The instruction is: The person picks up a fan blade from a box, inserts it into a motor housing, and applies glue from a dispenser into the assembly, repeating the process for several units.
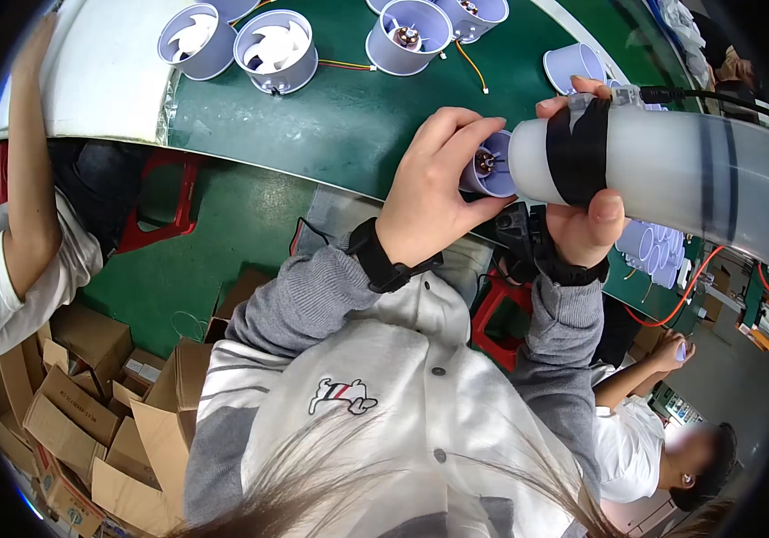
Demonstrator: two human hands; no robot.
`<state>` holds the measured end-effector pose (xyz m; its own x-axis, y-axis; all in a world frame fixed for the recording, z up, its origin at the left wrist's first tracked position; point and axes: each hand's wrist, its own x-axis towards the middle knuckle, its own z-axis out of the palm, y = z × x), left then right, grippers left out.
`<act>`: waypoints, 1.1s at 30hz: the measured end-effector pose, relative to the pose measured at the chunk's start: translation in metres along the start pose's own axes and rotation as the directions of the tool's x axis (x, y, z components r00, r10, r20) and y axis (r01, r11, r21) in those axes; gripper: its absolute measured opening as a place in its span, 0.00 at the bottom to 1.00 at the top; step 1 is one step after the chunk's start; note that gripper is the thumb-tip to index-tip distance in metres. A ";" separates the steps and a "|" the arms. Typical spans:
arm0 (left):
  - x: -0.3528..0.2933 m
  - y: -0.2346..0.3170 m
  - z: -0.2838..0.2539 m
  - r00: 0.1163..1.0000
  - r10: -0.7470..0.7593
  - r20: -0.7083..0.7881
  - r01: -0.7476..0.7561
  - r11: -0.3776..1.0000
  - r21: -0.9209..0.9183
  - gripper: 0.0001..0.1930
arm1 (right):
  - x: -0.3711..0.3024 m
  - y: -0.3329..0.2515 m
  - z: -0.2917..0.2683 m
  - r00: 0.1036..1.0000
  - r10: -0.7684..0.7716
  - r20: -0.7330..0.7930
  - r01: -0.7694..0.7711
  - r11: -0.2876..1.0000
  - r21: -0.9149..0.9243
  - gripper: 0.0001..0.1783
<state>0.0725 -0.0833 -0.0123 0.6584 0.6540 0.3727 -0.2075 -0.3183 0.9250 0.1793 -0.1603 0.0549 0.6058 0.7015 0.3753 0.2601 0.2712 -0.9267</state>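
My left hand (pixel 443 179) is closed round the side of a lavender fan housing (pixel 495 184), a short open cylinder with a copper-wound motor core (pixel 485 161) inside. My right hand (pixel 586 235) grips a big translucent white cylinder (pixel 662 166) from below, its fingertips showing over the top. Black tape (pixel 577 152) is wound round that cylinder, and a black cable (pixel 716 97) runs along its upper side. The cylinder's near end is right at the open mouth of the housing; whether the two touch I cannot tell. Both my wrists wear black bands.
On the green table (pixel 268 121) stand two housings with white fan blades (pixel 275 45) and several with bare motor cores (pixel 408 36), some trailing wires. More housings (pixel 658 247) cluster at right. People sit at left (pixel 30 206) and lower right (pixel 631 448). Cardboard boxes (pixel 106 412) lie lower left.
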 end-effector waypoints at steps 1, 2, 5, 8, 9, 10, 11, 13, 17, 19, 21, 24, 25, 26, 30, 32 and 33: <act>0.000 0.000 0.000 1.000 0.004 0.001 -0.004 1.000 0.004 0.30 | 0.000 0.000 0.000 1.000 -0.003 0.002 0.003 1.000 -0.002 0.49; 0.000 0.000 0.000 1.000 0.008 0.000 -0.008 1.000 0.008 0.30 | 0.000 0.000 0.000 1.000 -0.007 0.004 0.007 1.000 -0.004 0.49; 0.000 -0.001 0.000 1.000 0.013 -0.003 -0.013 1.000 0.016 0.30 | 0.000 0.000 0.000 1.000 -0.013 -0.004 0.013 1.000 0.006 0.48; 0.000 -0.001 0.000 1.000 0.012 -0.003 -0.012 1.000 0.017 0.30 | -0.001 -0.002 0.001 1.000 0.006 -0.003 -0.006 1.000 -0.017 0.49; 0.000 -0.001 -0.001 1.000 0.009 -0.002 -0.009 1.000 0.015 0.30 | -0.001 -0.003 0.002 1.000 0.027 0.003 -0.027 0.999 -0.043 0.51; 0.000 -0.001 -0.001 1.000 0.007 -0.001 -0.007 1.000 0.013 0.30 | -0.001 -0.004 0.003 0.999 0.049 0.008 -0.048 0.996 -0.070 0.52; 0.000 -0.001 -0.002 1.000 0.007 -0.002 -0.007 1.000 0.012 0.30 | -0.001 -0.004 0.003 0.999 0.049 0.008 -0.048 0.996 -0.071 0.52; -0.001 -0.001 -0.002 1.000 0.010 -0.004 -0.010 1.000 0.016 0.30 | -0.002 -0.005 0.003 0.998 0.055 0.007 -0.054 0.995 -0.083 0.52; 0.000 0.000 -0.003 1.000 -0.020 -0.006 0.020 1.000 -0.020 0.31 | -0.002 -0.006 0.002 0.999 0.042 0.011 -0.040 0.995 -0.092 0.51; 0.001 0.002 -0.005 1.000 -0.030 -0.007 0.030 0.999 -0.038 0.32 | -0.001 -0.010 0.001 1.000 0.027 0.013 -0.026 0.995 -0.093 0.50; 0.002 0.003 -0.007 0.998 0.062 -0.029 -0.055 0.980 0.189 0.34 | 0.004 -0.017 -0.004 1.000 -0.030 0.001 0.030 0.995 -0.098 0.50; 0.010 0.003 -0.014 0.990 0.124 -0.061 -0.090 0.914 0.395 0.35 | 0.015 -0.036 -0.023 0.998 -0.069 -0.009 0.068 0.994 -0.090 0.51; 0.015 0.003 -0.019 0.987 0.135 -0.092 -0.074 0.872 0.483 0.35 | 0.019 -0.044 -0.030 0.997 -0.072 -0.010 0.071 0.994 -0.080 0.51; 0.019 0.005 -0.021 0.981 0.152 -0.117 -0.061 0.826 0.561 0.35 | 0.021 -0.055 -0.037 0.996 -0.082 -0.021 0.080 0.993 -0.086 0.51; 0.024 0.014 -0.030 0.961 0.186 -0.204 -0.026 0.795 0.606 0.33 | 0.019 -0.077 -0.063 0.987 -0.119 -0.108 0.098 0.979 -0.177 0.53; 0.022 0.033 -0.030 0.957 0.234 -0.169 -0.112 0.841 0.530 0.34 | 0.016 -0.077 -0.074 0.987 -0.104 -0.126 0.083 0.984 -0.160 0.52; 0.019 0.043 -0.029 0.952 0.271 -0.143 -0.184 0.878 0.441 0.34 | 0.013 -0.078 -0.079 0.985 -0.103 -0.137 0.081 0.984 -0.159 0.51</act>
<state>0.0551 -0.0648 0.0364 0.4667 0.6343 0.6163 0.0158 -0.7027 0.7113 0.2271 -0.2243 0.1333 0.6731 0.5731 0.4675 0.4242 0.2186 -0.8788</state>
